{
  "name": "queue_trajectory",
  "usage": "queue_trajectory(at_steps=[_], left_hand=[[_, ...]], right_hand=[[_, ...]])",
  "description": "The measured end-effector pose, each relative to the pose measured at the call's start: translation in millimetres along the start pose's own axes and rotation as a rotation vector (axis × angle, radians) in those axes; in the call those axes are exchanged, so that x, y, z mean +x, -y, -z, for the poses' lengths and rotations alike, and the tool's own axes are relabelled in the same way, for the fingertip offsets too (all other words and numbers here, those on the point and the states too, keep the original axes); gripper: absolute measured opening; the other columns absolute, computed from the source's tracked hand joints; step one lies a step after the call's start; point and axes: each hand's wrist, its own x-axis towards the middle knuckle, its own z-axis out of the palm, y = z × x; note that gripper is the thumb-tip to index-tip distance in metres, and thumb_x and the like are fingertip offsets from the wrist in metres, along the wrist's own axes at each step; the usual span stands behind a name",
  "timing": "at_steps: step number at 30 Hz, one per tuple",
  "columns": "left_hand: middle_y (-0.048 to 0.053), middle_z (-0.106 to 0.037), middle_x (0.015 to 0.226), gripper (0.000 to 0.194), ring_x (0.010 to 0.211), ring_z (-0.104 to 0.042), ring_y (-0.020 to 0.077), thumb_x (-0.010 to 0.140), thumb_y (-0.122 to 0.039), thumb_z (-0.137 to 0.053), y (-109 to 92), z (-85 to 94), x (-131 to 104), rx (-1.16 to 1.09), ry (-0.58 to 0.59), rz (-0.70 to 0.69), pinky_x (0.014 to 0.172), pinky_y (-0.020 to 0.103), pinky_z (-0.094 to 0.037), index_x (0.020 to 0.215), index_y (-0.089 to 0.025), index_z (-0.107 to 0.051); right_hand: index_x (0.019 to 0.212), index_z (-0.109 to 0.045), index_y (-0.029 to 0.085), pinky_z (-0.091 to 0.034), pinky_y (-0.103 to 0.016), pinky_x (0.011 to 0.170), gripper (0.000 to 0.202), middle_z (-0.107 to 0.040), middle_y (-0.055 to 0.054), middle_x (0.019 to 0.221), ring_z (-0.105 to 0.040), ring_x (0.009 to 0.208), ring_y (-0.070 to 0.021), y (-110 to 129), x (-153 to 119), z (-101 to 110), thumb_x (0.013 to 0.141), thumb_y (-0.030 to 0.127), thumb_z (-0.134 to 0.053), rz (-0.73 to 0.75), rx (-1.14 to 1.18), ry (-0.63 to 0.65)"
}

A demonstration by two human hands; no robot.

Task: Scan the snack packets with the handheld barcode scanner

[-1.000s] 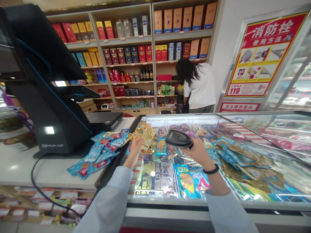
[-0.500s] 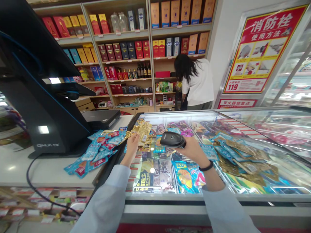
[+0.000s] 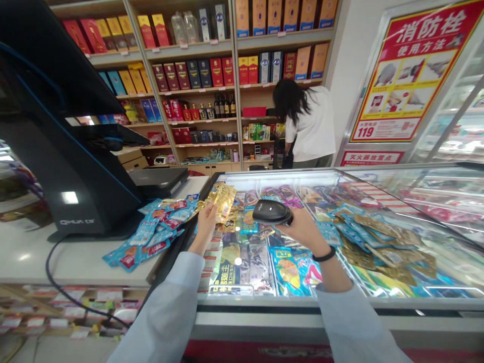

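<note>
My left hand (image 3: pixel 206 223) is closed on a gold snack packet (image 3: pixel 226 200), held above the glass top of the chest freezer. My right hand (image 3: pixel 302 229) wraps around a black barcode scanner (image 3: pixel 271 212), its head pointing left toward the gold packet, a short way apart from it. More gold packets lie just behind and below my left hand. On the counter to the left spreads a heap of blue packets (image 3: pixel 151 229). A pile of blue and brown packets (image 3: pixel 381 239) rests on the freezer glass to the right.
Inside the chest freezer (image 3: pixel 260 304) lie several wrapped ice creams. A black checkout terminal (image 3: pixel 86 166) with a cable stands on the white counter (image 3: pixel 75 264). Beyond the freezer a person in a white shirt (image 3: pixel 313 128) bends toward shelves of boxed bottles (image 3: pixel 192 93).
The view has shifted slightly. The gold packet has tilted in my left hand and its printed white label no longer shows clearly. The scanner stays beside it in my right hand.
</note>
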Motion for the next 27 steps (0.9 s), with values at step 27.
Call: queue_trajectory(at_steps=[27], left_hand=[[0.003,-0.066,0.074,0.04,0.063,-0.061,0.015,0.065,-0.049,-0.065,-5.7,-5.7,-8.0,-0.049,0.085,-0.011,0.058,0.024,-0.047,0.086,-0.015,-0.064]], right_hand=[[0.084,-0.07,0.018,-0.046,-0.029,0.067,0.023,-0.074,-0.008,0.081,-0.068,0.08,-0.0258,-3.7,2.1,-4.0,0.067,0.034,-0.068,-0.052,-0.025,-0.036]])
